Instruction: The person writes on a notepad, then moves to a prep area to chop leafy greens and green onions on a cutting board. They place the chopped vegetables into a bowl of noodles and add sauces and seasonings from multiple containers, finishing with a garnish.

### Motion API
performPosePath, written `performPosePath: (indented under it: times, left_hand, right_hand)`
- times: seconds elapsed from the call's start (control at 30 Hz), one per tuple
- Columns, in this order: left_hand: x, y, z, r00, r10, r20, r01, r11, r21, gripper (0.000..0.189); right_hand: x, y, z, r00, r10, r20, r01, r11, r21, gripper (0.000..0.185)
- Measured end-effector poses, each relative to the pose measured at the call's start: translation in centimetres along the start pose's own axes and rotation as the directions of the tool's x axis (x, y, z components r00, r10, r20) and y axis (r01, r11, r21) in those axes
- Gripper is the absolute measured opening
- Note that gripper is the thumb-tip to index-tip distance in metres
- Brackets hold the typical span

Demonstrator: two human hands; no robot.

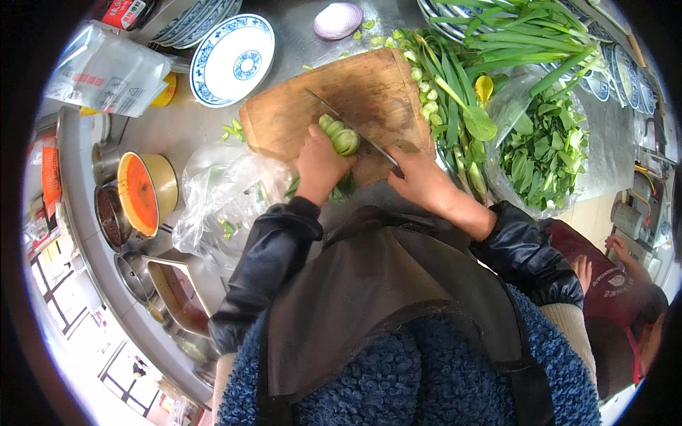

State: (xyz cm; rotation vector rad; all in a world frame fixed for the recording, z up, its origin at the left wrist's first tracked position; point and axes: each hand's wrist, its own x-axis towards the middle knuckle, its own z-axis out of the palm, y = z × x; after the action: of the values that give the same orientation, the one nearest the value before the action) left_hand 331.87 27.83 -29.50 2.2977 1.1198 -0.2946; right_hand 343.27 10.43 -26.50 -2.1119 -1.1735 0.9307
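Note:
My left hand (322,166) grips a bunch of bok choy (341,137) near the front edge of a worn wooden cutting board (287,109). The pale green stem ends point away from me, and dark leaves show below the hand. In my right hand (426,181) is the handle of a kitchen knife (349,123). Its blade slants to the upper left over the board, close beside the stems; whether it touches them I cannot tell. Cut stem ends (429,101) lie along the board's right edge, against long green stalks (453,101).
A clear plastic bag (224,197) lies left of the board, near a yellow pot of red sauce (141,191). Behind are a blue-and-white plate (221,61) and half an onion (338,21). To the right sit scallions (527,40) and bagged leaves (549,149). Another person (602,277) stands at right.

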Motion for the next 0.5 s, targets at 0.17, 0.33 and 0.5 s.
performPosePath:
  times: [0.17, 0.33, 0.5]
  left_hand:
    - [0.9, 0.0, -0.8, 0.992, -0.025, 0.12, 0.033, 0.998, -0.06, 0.087]
    - [0.2, 0.5, -0.2, 0.998, 0.036, -0.055, -0.03, 0.995, 0.093, 0.087]
    - [0.4, 0.3, -0.1, 1.0, 0.01, 0.001, -0.01, 0.997, 0.08, 0.085]
  right_hand:
    - [-0.1, -0.3, -0.1, 0.999, -0.043, -0.008, 0.042, 0.998, -0.044, 0.024]
    - [0.3, 0.6, -0.5, 0.994, -0.104, -0.039, 0.101, 0.992, -0.08, 0.02]
    - [0.1, 0.4, -1.5, 0.989, -0.141, -0.041, 0.131, 0.976, -0.174, 0.038]
